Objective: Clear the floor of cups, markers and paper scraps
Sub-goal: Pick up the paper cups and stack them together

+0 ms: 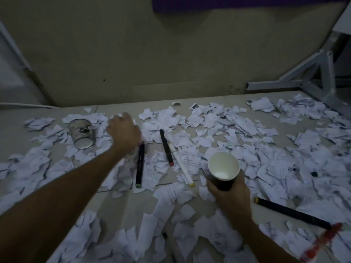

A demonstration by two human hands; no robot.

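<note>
Holding a dark paper cup (224,171) upright at about 5 o'clock, the right hand (230,194) has its fingers wrapped round the base. Left hand (124,130) is out at 11 o'clock over the paper scraps (209,118); can't tell what its fingers are doing, they're hidden behind the knuckles. Second cup (81,132) lies tipped at 10 o'clock, and three markers (166,147) sit in the middle of the floor (117,204), with another black marker (292,213) at 4 o'clock.

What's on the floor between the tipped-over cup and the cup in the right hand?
In the head view, between the tipped cup and the held cup: the left hand, three markers, and paper scraps.
</note>
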